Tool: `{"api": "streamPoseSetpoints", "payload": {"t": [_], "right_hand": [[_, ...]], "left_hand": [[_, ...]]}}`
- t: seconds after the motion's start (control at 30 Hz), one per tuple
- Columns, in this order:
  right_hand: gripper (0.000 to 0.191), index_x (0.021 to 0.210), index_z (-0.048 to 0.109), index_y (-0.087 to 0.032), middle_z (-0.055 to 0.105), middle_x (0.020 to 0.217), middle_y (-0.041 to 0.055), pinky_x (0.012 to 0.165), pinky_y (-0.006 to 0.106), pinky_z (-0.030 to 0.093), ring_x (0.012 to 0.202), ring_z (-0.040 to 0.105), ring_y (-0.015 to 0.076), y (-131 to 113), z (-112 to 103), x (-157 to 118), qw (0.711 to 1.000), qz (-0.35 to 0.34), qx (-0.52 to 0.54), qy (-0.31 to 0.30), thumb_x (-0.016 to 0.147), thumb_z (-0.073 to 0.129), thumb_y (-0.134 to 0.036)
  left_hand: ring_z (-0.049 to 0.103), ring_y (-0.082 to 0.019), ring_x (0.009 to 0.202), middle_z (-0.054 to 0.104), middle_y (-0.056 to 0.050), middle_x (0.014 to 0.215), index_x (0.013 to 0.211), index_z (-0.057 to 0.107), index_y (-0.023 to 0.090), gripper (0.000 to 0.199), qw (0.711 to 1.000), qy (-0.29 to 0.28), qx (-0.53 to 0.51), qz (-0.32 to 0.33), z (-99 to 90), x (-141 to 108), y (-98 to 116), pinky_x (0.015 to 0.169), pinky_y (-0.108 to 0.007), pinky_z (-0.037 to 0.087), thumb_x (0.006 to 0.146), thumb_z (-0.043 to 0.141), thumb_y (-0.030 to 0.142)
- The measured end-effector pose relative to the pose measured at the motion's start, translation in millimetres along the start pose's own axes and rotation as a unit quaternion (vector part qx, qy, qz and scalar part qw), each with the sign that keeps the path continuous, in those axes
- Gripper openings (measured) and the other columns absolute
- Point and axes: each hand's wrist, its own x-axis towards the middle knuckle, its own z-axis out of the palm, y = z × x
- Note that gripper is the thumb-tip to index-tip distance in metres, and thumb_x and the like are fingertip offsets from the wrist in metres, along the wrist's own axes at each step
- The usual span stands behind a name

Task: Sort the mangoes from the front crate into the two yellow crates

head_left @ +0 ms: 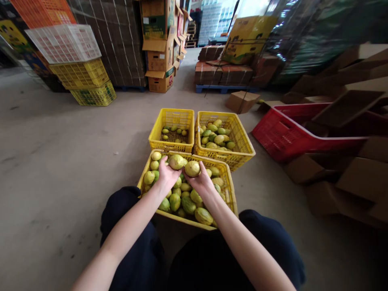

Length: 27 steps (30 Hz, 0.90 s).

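Observation:
My left hand (168, 176) is closed around a yellow-green oval fruit (176, 162). Close beside it, my right hand (201, 182) grips a second, paler oval fruit (192, 169). Both hands are above the front yellow crate (230, 190), which is filled with similar yellow and green fruits (188, 205). Behind it on the left stands a yellow crate (154, 139) with only several small fruits on its bottom. To the right of that, another yellow crate (242, 139) contains a heap of fruits (218, 139). My forearms hide part of the front crate's contents.
A red crate (273, 133) with cardboard lies to the right, near opened boxes (360, 182). At the back left are stacked white (65, 42) and yellow crates (80, 72). Farther back stand cardboard boxes (159, 60) and a blue pallet (222, 88) with goods.

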Motion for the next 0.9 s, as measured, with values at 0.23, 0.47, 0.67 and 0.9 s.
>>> {"api": "streamPoseSetpoints", "payload": {"t": [0.23, 0.47, 0.67, 0.9], "right_hand": [[0.011, 0.091, 0.065, -0.022, 0.075, 0.071, -0.001, 0.066, 0.034, 0.065, 0.066, 0.07, 0.0175, -4.4, 1.9, -5.3, 0.999, -0.004, 0.042, -0.035, 0.096, 0.055, -0.024], [0.011, 0.098, 0.067, -0.021, 0.079, 0.081, 0.0006, 0.067, 0.033, 0.065, 0.07, 0.075, 0.0194, -9.7, -1.6, 2.6, 0.991, -0.026, 0.027, -0.131, 0.088, 0.065, -0.027], [0.026, 0.101, 0.068, -0.02, 0.079, 0.082, 0.0048, 0.061, 0.034, 0.063, 0.071, 0.074, 0.0221, -10.2, -8.1, 6.4, 0.982, 0.013, -0.008, -0.187, 0.092, 0.058, -0.042], [0.038, 0.087, 0.069, -0.015, 0.077, 0.079, 0.011, 0.047, 0.028, 0.056, 0.063, 0.071, 0.0216, -9.4, -13.0, -1.5, 0.956, 0.075, -0.033, -0.281, 0.089, 0.057, -0.051]], "left_hand": [[0.069, -0.022, 0.087, 0.07, -0.01, 0.096, 0.106, 0.065, 0.017, 0.027, 1.0, -0.007, -0.004, -0.002, -3.4, 3.5, -0.2, 0.077, -0.032, 0.059, 0.093, 0.051, 0.036], [0.071, -0.018, 0.08, 0.071, -0.004, 0.085, 0.099, 0.067, 0.02, 0.023, 0.999, -0.042, 0.007, 0.006, 5.5, -4.8, 14.3, 0.077, -0.029, 0.059, 0.094, 0.055, 0.038], [0.07, -0.016, 0.067, 0.072, -0.005, 0.076, 0.08, 0.069, 0.016, 0.031, 0.993, -0.111, 0.037, 0.011, 8.1, -21.5, 24.9, 0.069, -0.027, 0.058, 0.098, 0.05, 0.034], [0.065, -0.014, 0.052, 0.067, -0.002, 0.06, 0.058, 0.065, 0.015, 0.035, 0.984, -0.137, 0.106, 0.042, 0.3, -25.3, 26.4, 0.071, -0.031, 0.058, 0.09, 0.056, 0.027]]}}
